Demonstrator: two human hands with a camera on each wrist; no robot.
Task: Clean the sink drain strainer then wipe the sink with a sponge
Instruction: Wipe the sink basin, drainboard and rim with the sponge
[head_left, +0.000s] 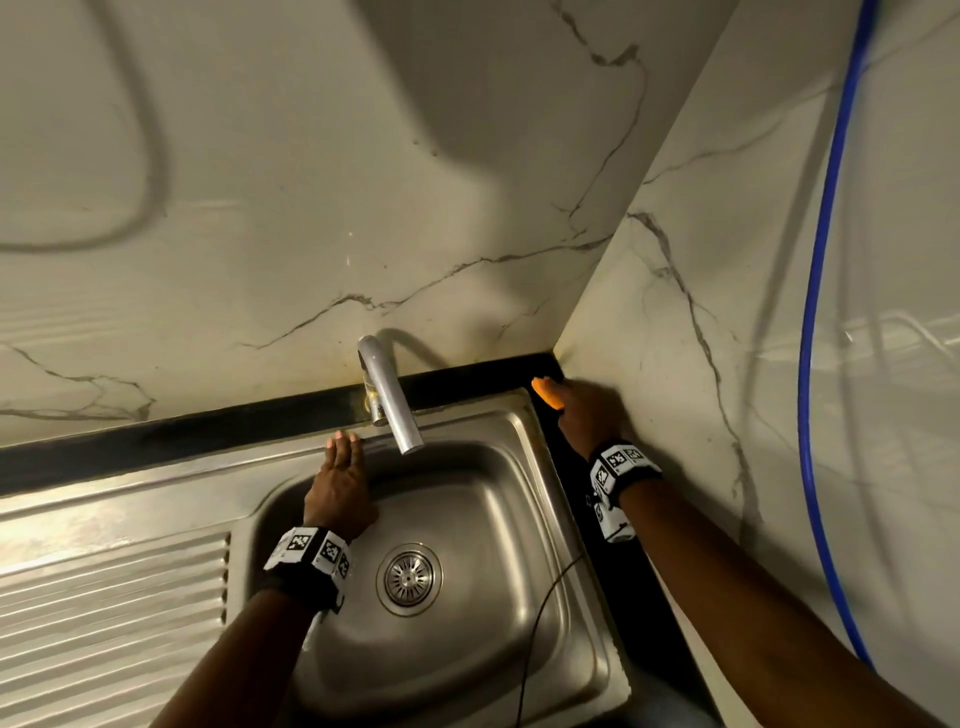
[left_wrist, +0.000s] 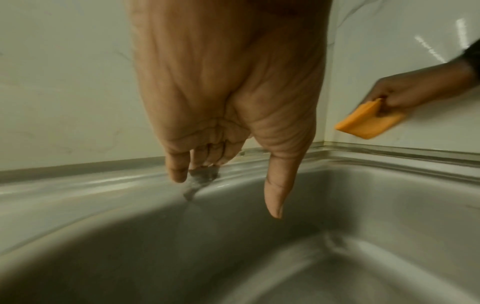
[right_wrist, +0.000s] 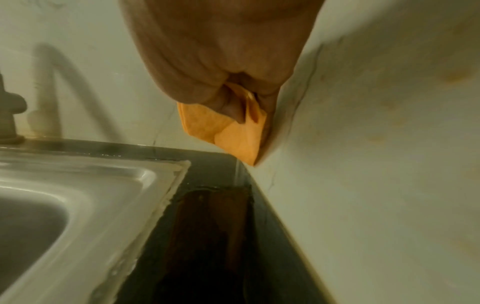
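A steel sink (head_left: 498, 431) fills the lower middle, with the round drain strainer (head_left: 410, 578) seated in its bottom. My left hand (head_left: 340, 478) lies flat with straight fingers on the sink's back rim (left_wrist: 103, 181), left of the tap; its fingertips (left_wrist: 178, 174) touch the steel and the thumb points down over the basin. My right hand (head_left: 587, 410) grips an orange sponge (head_left: 548, 392) above the black counter strip at the back right corner, close to the side wall. In the right wrist view the sponge (right_wrist: 233, 133) is pinched between fingers and thumb, nearly touching the wall.
A curved steel tap (head_left: 389, 395) reaches over the basin's back edge. Marble walls (head_left: 415, 208) meet at the corner behind my right hand. A ribbed drainboard (head_left: 114, 597) lies left of the basin. A blue hose (head_left: 821, 312) hangs down the right wall. A thin dark cable (head_left: 540, 613) crosses the basin's right side.
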